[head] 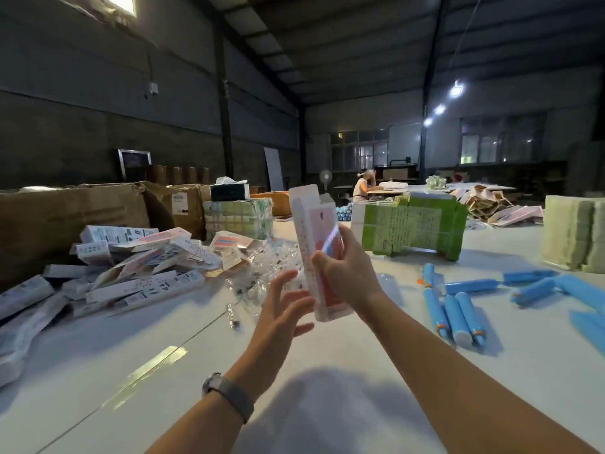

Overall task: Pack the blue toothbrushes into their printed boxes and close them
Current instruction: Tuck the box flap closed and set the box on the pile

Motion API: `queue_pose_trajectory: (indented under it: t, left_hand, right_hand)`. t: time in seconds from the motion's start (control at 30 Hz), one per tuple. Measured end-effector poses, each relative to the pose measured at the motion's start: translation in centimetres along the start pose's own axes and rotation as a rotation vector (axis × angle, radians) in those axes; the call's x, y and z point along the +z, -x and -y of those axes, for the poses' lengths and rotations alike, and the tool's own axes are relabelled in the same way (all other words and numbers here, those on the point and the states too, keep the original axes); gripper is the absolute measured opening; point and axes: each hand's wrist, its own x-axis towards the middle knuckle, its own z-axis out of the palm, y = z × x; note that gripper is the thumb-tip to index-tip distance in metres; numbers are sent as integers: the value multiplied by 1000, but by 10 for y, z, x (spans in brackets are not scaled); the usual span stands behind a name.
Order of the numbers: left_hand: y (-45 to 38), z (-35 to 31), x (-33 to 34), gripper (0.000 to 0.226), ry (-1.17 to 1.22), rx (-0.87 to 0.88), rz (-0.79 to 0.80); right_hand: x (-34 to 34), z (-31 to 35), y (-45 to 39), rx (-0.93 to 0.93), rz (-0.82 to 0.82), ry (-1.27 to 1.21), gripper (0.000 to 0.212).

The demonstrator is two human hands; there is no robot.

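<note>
At the centre of the frame the right hand holds a tall, slim cardboard box nearly upright, top flap open; its grip is closed around the box's lower half, thumb on the near face and fingers curled behind. The box is white with pink print and small dots down its narrow side. A blurred bluish streak crosses its face by the fingers; what it is cannot be told. The left hand hovers just beside the box's lower end, fingers spread and loose, holding nothing; a watch with a grey band sits on that wrist. On the glossy white tabletop, smooth blue cylindrical toothbrushes lie scattered at the right of the frame. A loose heap of printed boxes fills the left, with crinkled clear plastic beside it.
</note>
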Motion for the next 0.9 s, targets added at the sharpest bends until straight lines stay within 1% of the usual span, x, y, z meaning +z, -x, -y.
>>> queue_pose_trajectory:
  t: [0.03, 0.07, 0.1, 0.17, 0.2, 0.23, 0.27, 0.3, 0.33, 0.37, 0.4, 0.43, 0.47, 0.5, 0.53, 0.6, 0.63, 0.7, 0.77, 0.9]
  left_hand:
    - [-1, -1, 1, 58, 64, -23, 3]
    - [-2, 0, 4, 57, 108, -8, -9]
    - [-3, 2, 8, 52, 112, 34, -65]
    - [-4, 5, 16, 34, 2, 116, -246]
    - [-4, 8, 18, 28, -41, 142, -310]
    - [-4, 11, 18, 24, -51, 146, -331]
    - [-2, 14, 17, 22, -54, 128, -324]
    - [0, 15, 15, 23, -55, 94, -296]
    - [2, 16, 15, 22, -45, 56, -255]
    - [3, 18, 15, 20, -26, 19, -192]
    - [6, 17, 17, 23, -16, -12, -115]
    - [7, 18, 18, 33, -22, -35, -37]
    - [8, 18, 19, 37, -32, -51, 25]
    - [9, 19, 19, 33, -38, -52, 64]
    - [10, 18, 19, 26, -32, -46, 82]
    - [12, 17, 19, 18, -15, -38, 99]
    - [11, 17, 18, 18, -13, -26, 102]
    - [11, 19, 17, 28, 2, -17, 81]
    - [12, 19, 18, 40, -6, -2, 71]
    - [14, 18, 19, 29, -40, 46, 83]
  right_hand:
    - [2, -1, 3, -18, 20, 43, 42]
    - [5, -4, 7, -8, 59, 45, 38]
    - [11, -7, 11, 22, 122, 29, 35]
    - [21, -11, 21, 93, 285, -29, 36]
    - [22, -13, 23, 119, 350, -58, 38]
    - [19, -14, 22, 126, 380, -58, 43]
    - [12, -15, 20, 112, 375, -27, 50]
    - [3, -17, 17, 87, 334, 41, 54]
    - [-9, -21, 14, 57, 247, 141, 55]
    - [-23, -29, 11, 42, 125, 284, 51]
    - [-39, -37, 8, 48, -15, 466, 45]
    - [-55, -45, 7, 71, -132, 666, 41]
    - [-69, -53, 6, 120, -181, 858, 40]
    - [-81, -62, 6, 200, -158, 1021, 40]
    - [-91, -69, 7, 302, -88, 1138, 40]
    - [-104, -80, 12, 485, 50, 1252, 38]
    - [-107, -84, 15, 523, 79, 1279, 35]
    - [-111, -89, 18, 515, 83, 1319, 31]
    - [-112, -89, 19, 492, 64, 1330, 32]
    - [-113, -87, 19, 494, 65, 1260, 36]
